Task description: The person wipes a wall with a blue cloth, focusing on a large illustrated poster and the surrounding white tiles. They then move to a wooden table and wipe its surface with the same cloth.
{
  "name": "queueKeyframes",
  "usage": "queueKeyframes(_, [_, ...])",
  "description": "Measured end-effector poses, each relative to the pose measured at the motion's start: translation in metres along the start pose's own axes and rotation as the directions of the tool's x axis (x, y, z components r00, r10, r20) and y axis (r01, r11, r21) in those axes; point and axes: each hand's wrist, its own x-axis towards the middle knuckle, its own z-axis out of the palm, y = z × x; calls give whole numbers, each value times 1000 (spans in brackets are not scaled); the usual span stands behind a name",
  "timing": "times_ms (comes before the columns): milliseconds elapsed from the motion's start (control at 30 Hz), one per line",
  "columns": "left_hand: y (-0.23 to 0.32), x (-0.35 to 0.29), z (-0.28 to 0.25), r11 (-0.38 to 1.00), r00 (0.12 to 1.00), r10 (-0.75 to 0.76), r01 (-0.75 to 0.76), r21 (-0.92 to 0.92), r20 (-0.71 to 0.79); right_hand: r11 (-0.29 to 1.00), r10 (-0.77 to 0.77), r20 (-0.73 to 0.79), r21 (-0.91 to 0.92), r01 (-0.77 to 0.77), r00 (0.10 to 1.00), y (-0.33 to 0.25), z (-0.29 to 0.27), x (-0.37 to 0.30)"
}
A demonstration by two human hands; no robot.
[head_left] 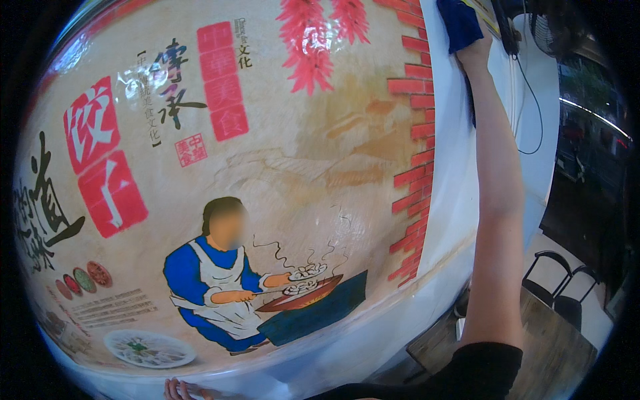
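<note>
My right arm stretches up the right side, and my right hand (475, 52) is closed on a dark blue cloth (460, 25). The cloth lies against the white wall strip beside the mural's brick edge. Low in the view, only the fingers of my left hand (187, 389) show, resting by the mural's lower border; they look extended, with nothing seen in them. The wall mural (300, 173) is glossy and beige, with red chilli bunches, large characters and a painted cook at a wok.
A fan (548, 35) hangs at the upper right, near a dark cable (539, 127) looping down the wall. Below my right arm stands a wooden table (547, 340), with black chairs (550, 273) behind it. A dark glazed opening (587, 140) lies at the far right.
</note>
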Motion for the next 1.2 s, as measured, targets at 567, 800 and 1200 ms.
queueKeyframes(567, [6, 3, 3, 998, 999, -23, 21, 66, 39, -158, -391, 239, -969, 191, 889, -3, -129, 36])
queueKeyframes(800, [10, 7, -4, 996, 998, -19, 13, 87, 66, 765, -184, -666, -559, -320, 723, -22, -51, 11])
queueKeyframes(1200, [13, 4, -7, 995, 998, -51, 48, 84, 27, -279, -35, -530, -809, -517, 848, -15, -55, 33])
